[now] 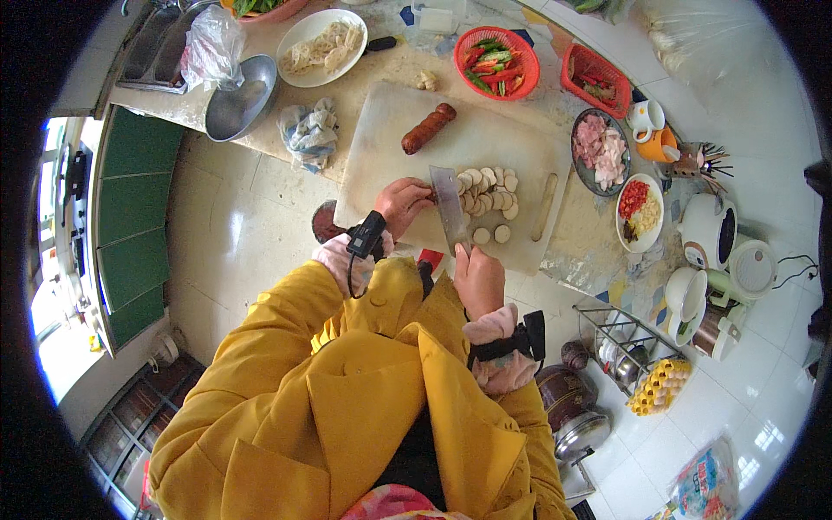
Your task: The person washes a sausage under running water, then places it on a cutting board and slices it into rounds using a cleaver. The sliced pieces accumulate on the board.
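A pale cutting board [381, 113] lies on the counter in front of me. My right hand [479, 280] is closed round the handle of a cleaver [451, 212], whose broad blade stands over the middle of the board. Just left of the blade is my left hand [403, 208], its fingers curled down; a dark reddish bit shows at the fingertips, mostly hidden. Pale round slices [490, 192] with brownish rims lie in a loose pile right of the blade, two of them apart near the front. Farther back on the board rests a reddish-brown sausage-like piece [428, 128].
Behind the board stand a plate of pale strips [323, 49] and a red basket of cut peppers [497, 64]. To the right are a plate of sliced meat [600, 152] and a dish of chopped seasonings [640, 213]. A cloth [309, 133] and metal bowl [243, 100] sit left.
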A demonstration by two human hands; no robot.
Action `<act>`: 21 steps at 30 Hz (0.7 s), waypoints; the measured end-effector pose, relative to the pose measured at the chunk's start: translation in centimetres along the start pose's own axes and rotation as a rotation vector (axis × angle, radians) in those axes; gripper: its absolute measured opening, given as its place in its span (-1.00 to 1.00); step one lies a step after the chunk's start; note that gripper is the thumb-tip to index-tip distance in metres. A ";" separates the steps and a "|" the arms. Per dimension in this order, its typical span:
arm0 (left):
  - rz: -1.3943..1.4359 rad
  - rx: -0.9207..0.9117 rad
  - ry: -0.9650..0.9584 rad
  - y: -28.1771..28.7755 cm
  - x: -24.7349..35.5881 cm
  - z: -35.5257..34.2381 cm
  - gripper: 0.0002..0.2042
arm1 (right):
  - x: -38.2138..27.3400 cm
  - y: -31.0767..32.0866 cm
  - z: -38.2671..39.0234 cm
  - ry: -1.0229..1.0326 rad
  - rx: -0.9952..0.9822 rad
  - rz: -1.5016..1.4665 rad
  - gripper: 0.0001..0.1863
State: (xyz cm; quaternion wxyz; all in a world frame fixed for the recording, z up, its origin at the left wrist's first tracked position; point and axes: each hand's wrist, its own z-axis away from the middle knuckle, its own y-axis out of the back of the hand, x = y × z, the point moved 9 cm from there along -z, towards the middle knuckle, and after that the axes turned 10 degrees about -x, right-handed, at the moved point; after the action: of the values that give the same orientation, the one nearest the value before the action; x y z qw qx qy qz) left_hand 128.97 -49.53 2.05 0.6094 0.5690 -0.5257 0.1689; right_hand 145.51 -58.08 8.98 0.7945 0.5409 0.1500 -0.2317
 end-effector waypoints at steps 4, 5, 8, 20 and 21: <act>0.031 -0.014 0.041 0.1 -0.2 -0.2 -0.84 | 0.2 0.0 -0.2 0.000 -0.030 -0.045 -0.56; 0.093 -0.041 0.099 -0.2 -0.7 -0.3 -0.84 | 0.0 0.2 -0.1 0.019 -0.016 -0.041 -0.56; 0.011 0.005 -0.031 0.4 0.6 -0.2 -0.83 | 0.1 0.1 -0.1 0.009 -0.023 -0.014 -0.56; 0.030 0.084 -0.027 0.4 -0.3 0.2 -0.82 | -0.5 -1.3 -1.7 0.002 -0.072 0.023 -0.55; 0.000 0.102 -0.047 0.6 0.0 0.2 -0.82 | -0.6 -1.4 -1.8 -0.004 -0.071 0.025 -0.55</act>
State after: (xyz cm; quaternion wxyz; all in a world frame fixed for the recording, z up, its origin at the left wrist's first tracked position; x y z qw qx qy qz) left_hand 128.42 -49.54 2.27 0.5673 0.6029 -0.5306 0.1820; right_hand 144.26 -56.69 7.51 0.8164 0.5136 0.1501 -0.2172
